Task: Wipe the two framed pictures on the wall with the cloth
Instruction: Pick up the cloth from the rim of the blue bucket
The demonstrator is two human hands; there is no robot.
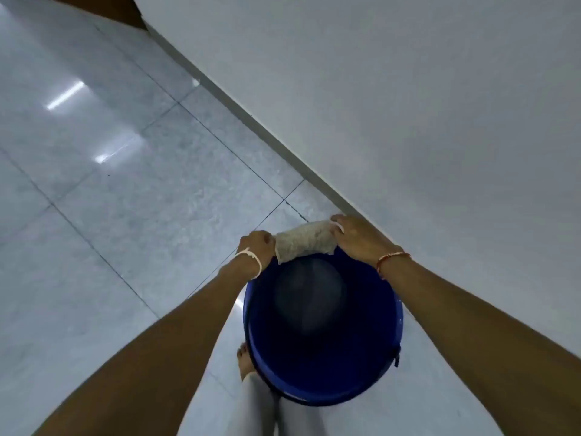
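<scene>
A pale speckled cloth is stretched between both hands over the far rim of a blue bucket. My left hand grips its left end and my right hand grips its right end. Both fists are closed on the fabric. The cloth hangs a little into the bucket's mouth. No framed pictures are in view; I am looking down at the floor.
The bucket stands on glossy grey floor tiles right beside a plain white wall with a grey skirting. My bare foot and legs are just behind the bucket. A brown wooden edge shows at top left.
</scene>
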